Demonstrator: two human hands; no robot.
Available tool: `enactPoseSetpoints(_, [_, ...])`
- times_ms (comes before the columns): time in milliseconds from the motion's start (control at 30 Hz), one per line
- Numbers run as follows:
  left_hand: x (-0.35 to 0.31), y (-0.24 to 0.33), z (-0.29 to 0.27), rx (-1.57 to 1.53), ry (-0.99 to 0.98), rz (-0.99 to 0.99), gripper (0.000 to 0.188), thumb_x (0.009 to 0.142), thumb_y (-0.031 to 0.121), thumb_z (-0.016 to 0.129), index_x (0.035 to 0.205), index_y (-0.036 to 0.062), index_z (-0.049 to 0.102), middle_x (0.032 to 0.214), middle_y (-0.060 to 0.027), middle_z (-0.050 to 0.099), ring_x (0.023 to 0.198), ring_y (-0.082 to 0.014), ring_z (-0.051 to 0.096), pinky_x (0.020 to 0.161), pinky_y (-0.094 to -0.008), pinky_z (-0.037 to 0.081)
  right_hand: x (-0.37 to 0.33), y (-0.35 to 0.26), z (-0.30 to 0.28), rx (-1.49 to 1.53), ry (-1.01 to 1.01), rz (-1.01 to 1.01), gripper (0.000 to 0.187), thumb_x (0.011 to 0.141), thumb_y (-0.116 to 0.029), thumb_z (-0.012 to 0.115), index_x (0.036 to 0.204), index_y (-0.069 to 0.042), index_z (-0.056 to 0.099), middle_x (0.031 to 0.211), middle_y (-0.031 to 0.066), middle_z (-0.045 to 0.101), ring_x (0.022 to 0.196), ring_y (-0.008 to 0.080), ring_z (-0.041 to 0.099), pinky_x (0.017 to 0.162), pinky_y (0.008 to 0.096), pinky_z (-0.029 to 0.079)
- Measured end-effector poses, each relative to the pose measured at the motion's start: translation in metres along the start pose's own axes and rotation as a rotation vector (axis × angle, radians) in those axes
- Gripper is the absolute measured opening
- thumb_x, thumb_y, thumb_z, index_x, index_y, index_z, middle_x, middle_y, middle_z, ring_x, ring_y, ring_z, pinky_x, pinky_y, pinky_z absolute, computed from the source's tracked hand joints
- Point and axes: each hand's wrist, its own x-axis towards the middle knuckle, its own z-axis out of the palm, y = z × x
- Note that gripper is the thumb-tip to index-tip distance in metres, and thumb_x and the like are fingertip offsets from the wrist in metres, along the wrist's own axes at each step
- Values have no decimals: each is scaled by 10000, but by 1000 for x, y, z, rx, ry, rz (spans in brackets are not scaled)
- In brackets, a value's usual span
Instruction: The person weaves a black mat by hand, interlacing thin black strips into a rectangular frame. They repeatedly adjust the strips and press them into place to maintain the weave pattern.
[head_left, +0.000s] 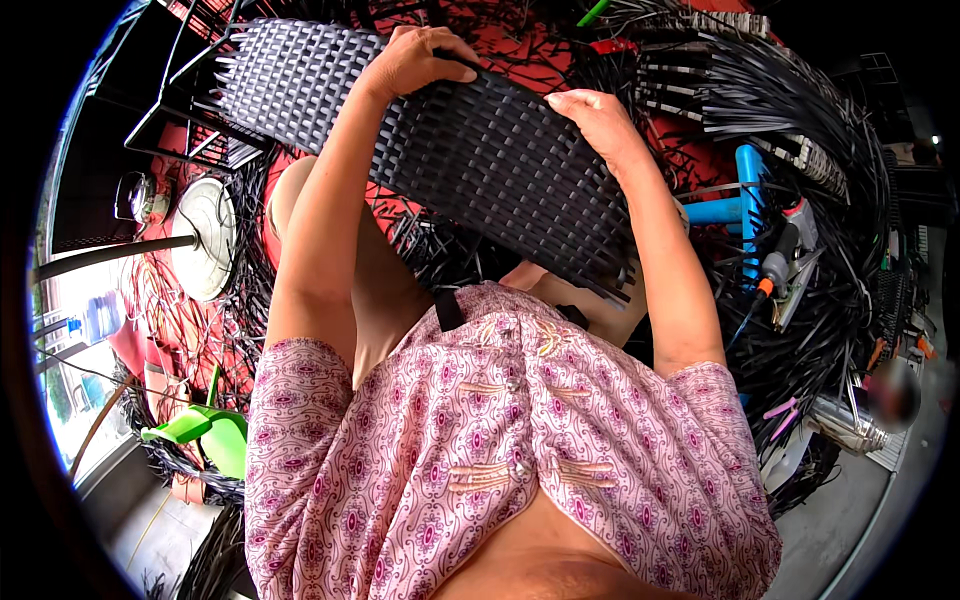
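A long curved panel [510, 150] of dark woven plastic strips lies slantwise across my lap, running from the upper left down to the right. Loose strip ends stick out at its left end. My left hand [425, 60] grips the panel's far edge near the middle, thumb on the upper face. Farther right along that same edge is my right hand [600, 125], its thumb showing on top and its other fingers mostly hidden behind the edge. Both hands are closed on the panel.
Loose black strips [780, 370] are heaped at the right, beside a blue tubular frame [748, 205] and a grey-and-red hand tool [785, 250]. A black metal frame [165, 115], a pale round disc [205, 240] and a green plastic piece [210, 430] are on the left. Strips litter the red floor.
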Motion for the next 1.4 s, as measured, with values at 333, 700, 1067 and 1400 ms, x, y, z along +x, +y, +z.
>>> enactPoseSetpoints(333, [13,24,15,0,28,74,197,910,205,729,1045,69,778,1037,-77,737,1009,-251,675,923,-364,513,-10,-14,13,-568,170,-174,343,953,-408,688,1082,-105,787,986,155,761,962,305,708,842,399,552])
enactPoseSetpoints(700, [39,56,37,-157,-299,-194,258,929,287,721,1057,71,781,1045,-97,742,979,-271,703,889,-375,548,6,1,0,41,-62,30,321,962,-308,717,1088,-17,765,997,44,759,909,106,670,830,281,514])
enactPoseSetpoints(1067, [20,55,48,8,-104,18,240,952,248,677,1084,55,732,1030,-121,716,1005,-306,688,887,-404,543,-4,-1,6,-157,101,-133,310,910,-269,790,1051,6,773,987,34,765,862,82,657,798,261,517])
enactPoseSetpoints(1400, [9,58,38,-283,-39,-64,150,937,69,679,1082,33,694,1086,-80,716,1066,-209,685,948,-328,527,-45,3,24,-638,556,-786,121,827,-160,818,888,-115,722,902,26,652,828,240,663,705,377,557])
